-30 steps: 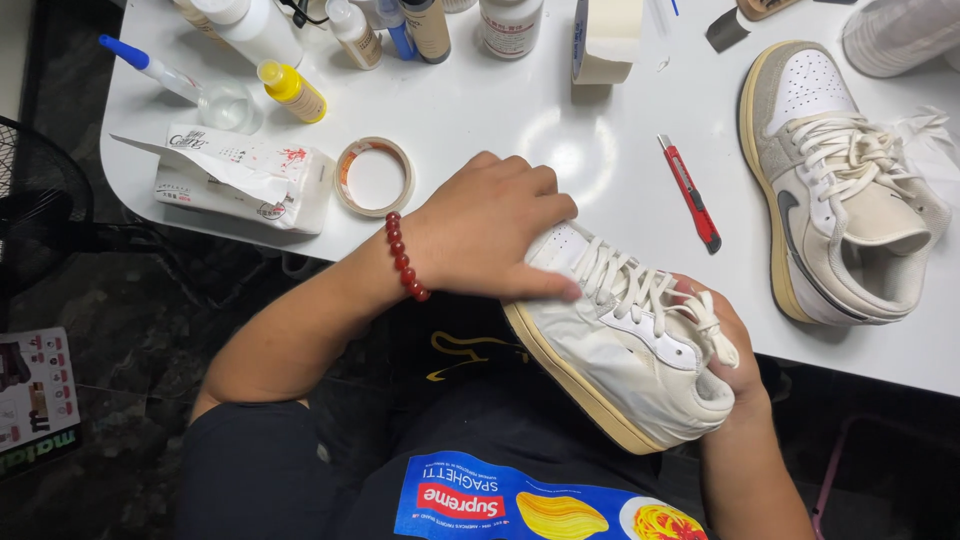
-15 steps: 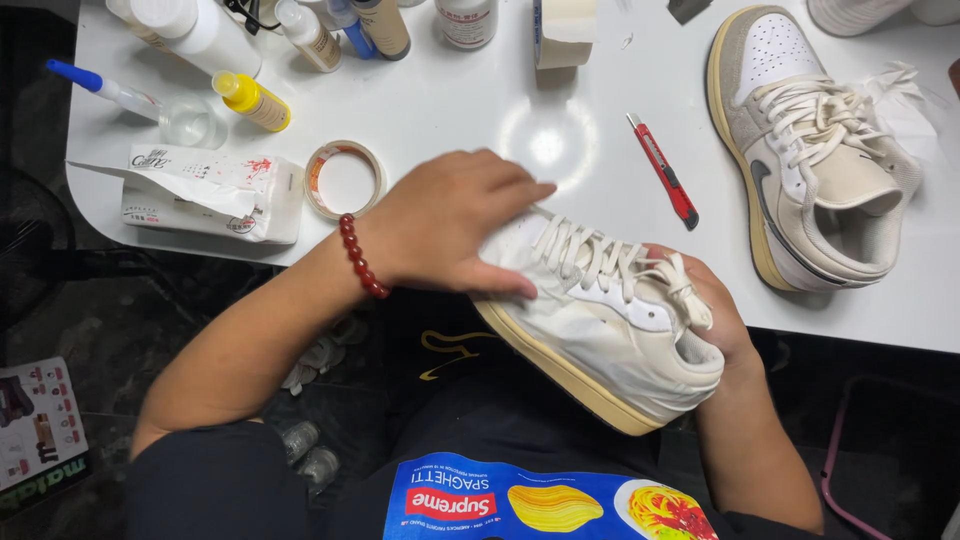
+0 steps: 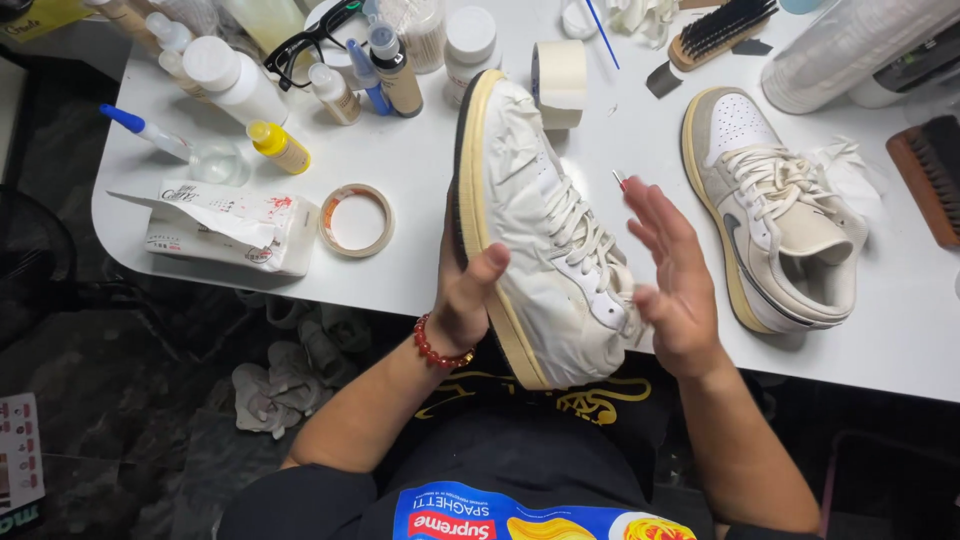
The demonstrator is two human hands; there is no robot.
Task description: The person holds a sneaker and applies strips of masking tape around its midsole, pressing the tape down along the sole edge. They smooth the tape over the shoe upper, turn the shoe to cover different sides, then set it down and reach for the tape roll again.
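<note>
I hold a sneaker (image 3: 540, 220) upright over the table's front edge, toe pointing away. Its upper is wrapped in wrinkled white tape and its cream sole faces left. My left hand (image 3: 465, 300), with a red bead bracelet on the wrist, grips the sole side, thumb pressed on the wrapped upper. My right hand (image 3: 675, 280) is flat with fingers spread beside the laces, its palm close to the shoe's collar and holding nothing. The matching grey and white sneaker (image 3: 770, 220) lies on the white table (image 3: 420, 170) to the right.
A tape ring (image 3: 357, 220) and a tissue pack (image 3: 225, 225) lie at left. Several bottles (image 3: 235, 80), black glasses (image 3: 325, 30) and a masking tape roll (image 3: 560, 80) stand at the back. Brushes (image 3: 720, 30) lie at the back right. Crumpled rags (image 3: 280, 385) lie on the dark floor.
The sneaker has been lifted from my lap and turned upright. My left hand moved from its top to the sole side. My right hand came out from under it and opened.
</note>
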